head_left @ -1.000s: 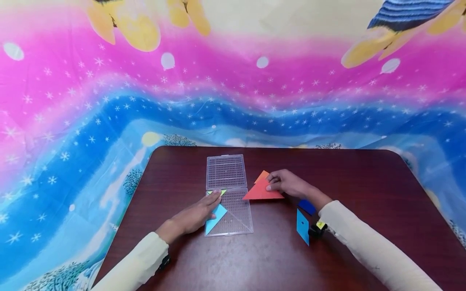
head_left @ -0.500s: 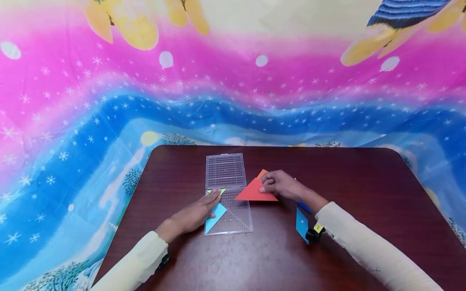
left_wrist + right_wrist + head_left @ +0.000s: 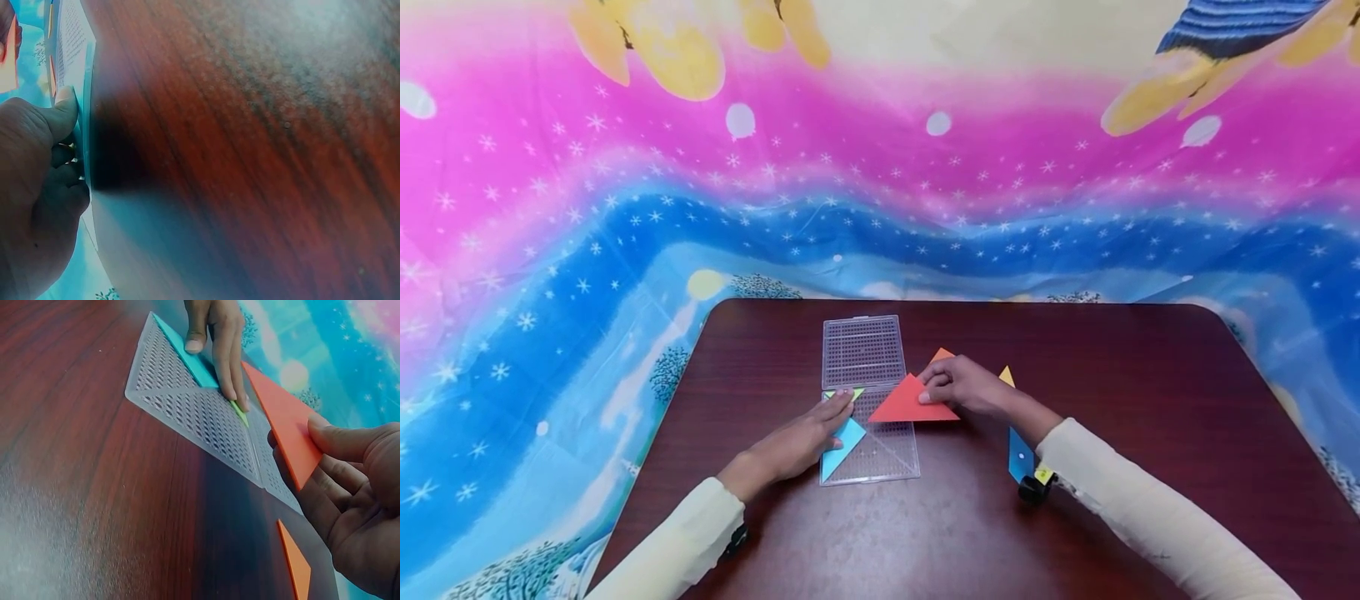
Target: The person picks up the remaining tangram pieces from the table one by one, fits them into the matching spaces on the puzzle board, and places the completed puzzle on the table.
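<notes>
Right hand (image 3: 966,387) pinches flat red-orange triangle (image 3: 906,404)

Reaching in from the right, it grips the triangle between thumb and curled fingers, above the right edge of the clear plastic gridded case (image 3: 891,457). The left hand (image 3: 799,442) lies palm-down, fingers nearly straight, touching the light-blue flat piece (image 3: 847,442) and lime-green flat piece (image 3: 857,392) there.

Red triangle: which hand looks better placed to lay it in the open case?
The right hand, likely: it pinches the red triangle close to the open case, while the left hand rests on the light-blue piece and green piece.
</notes>
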Demonstrator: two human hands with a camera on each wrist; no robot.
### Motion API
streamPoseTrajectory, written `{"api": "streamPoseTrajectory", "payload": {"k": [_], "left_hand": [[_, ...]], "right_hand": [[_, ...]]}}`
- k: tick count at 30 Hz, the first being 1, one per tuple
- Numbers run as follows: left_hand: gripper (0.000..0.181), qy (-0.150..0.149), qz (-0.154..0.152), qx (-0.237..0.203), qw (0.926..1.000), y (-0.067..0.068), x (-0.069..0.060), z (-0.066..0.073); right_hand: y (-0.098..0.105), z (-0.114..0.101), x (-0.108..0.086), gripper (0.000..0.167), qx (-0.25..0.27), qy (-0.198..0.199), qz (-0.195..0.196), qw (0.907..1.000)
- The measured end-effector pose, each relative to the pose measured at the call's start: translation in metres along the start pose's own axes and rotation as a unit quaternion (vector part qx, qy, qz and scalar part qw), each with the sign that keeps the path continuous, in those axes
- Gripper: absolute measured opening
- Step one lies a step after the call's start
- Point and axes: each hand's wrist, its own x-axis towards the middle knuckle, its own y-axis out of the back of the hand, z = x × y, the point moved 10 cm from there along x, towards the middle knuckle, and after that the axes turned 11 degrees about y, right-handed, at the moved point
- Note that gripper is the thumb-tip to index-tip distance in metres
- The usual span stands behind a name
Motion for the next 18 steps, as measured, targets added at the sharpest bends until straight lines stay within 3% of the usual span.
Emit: {"api": "streamPoseTrajectory", "payload": {"k": [18], "left_hand": [[0.063, -0.001, -0.001, -0.008, 1.0000, 0.001, 0.000, 0.001]], "right_hand": [[-0.030, -0.013, 0.013, 0.028, 0.029, 0.024, -0.034, 0.9987]]}}
